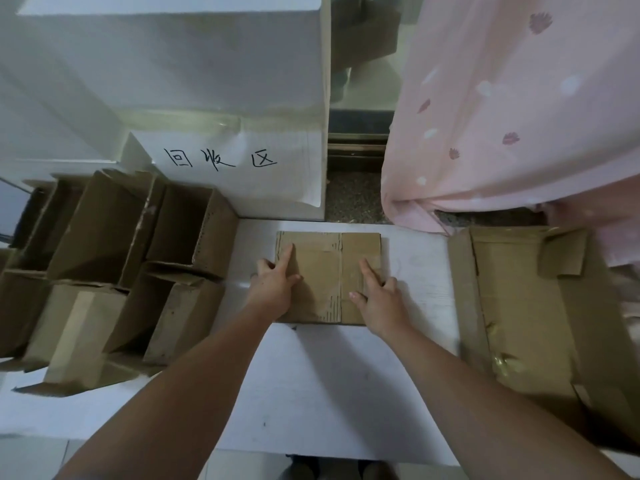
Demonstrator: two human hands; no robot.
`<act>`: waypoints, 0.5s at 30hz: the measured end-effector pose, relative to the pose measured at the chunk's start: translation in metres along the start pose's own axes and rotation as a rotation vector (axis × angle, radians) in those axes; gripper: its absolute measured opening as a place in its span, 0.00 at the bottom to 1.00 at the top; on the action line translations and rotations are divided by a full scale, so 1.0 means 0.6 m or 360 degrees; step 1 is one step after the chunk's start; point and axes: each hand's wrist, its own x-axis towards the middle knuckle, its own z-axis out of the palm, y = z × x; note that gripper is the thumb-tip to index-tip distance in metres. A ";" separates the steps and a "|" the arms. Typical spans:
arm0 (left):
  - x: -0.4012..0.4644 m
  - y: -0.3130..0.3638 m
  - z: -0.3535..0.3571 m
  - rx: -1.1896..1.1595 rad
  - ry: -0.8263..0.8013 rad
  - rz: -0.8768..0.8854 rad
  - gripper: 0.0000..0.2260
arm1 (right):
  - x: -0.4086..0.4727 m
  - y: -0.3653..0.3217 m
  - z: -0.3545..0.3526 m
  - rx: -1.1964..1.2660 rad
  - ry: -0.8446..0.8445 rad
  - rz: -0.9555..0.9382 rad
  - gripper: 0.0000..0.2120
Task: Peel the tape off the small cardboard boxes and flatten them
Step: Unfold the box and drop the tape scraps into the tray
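Observation:
A flattened small cardboard box [329, 265] lies flat on the white table [311, 375], in the middle toward the far edge. My left hand [275, 284] rests on its left side, index finger stretched out along the cardboard. My right hand [379, 299] presses on its right half with fingers spread. Neither hand grips anything. To the left stands a cluster of several small cardboard boxes [104, 258], some with open tops, one near the front [74, 327] with a pale tape strip down its side.
A large opened cardboard box [540, 327] lies at the right of the table. A tall white box with handwritten characters [221, 157] stands behind. A pink patterned curtain [519, 105] hangs at the right rear. The near table edge runs below my forearms.

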 end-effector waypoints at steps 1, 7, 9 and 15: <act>-0.002 0.002 0.000 0.0040 -0.0003 -0.0003 0.31 | -0.001 -0.001 -0.002 -0.0008 -0.0024 0.0003 0.35; -0.021 0.023 0.021 0.0368 0.0063 -0.0072 0.50 | -0.004 -0.010 -0.016 -0.0080 -0.0091 0.0024 0.37; -0.020 0.024 0.030 0.0406 0.0114 -0.0100 0.51 | -0.002 -0.011 -0.009 -0.0083 -0.0074 0.0038 0.37; -0.016 0.018 0.038 0.0429 0.0180 -0.0057 0.50 | 0.006 -0.008 0.000 -0.0090 -0.0021 0.0040 0.36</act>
